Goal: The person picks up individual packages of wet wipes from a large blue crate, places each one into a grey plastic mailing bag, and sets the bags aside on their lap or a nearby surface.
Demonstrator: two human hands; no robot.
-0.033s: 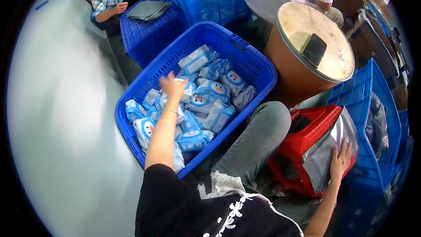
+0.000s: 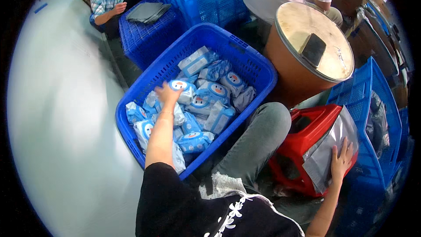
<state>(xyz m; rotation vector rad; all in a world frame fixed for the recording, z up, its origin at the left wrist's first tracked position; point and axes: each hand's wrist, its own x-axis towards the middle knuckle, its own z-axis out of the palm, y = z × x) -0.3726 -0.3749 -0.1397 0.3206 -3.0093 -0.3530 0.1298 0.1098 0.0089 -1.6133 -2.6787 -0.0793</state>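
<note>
1) Inside the blue basket (image 2: 210,35), up on a heap of plump packs (image 2: 218,91), sat the face-printed pack (image 2: 186,93), and the left grip (image 2: 166,96) was right at its left end!
2) Fingers curved there, but blur hid whether they pinched the film or merely touched it
3) Soft and fairly light, it seemed, with a glossy, probably slippery wrap; a broad hold across the middle looked safer than tugging a corner
4) Over to the right, the right grip (image 2: 341,162) lay flat, fingers spread, on a grey sheet (image 2: 319,166) against the red stool (image 2: 313,126)
</note>
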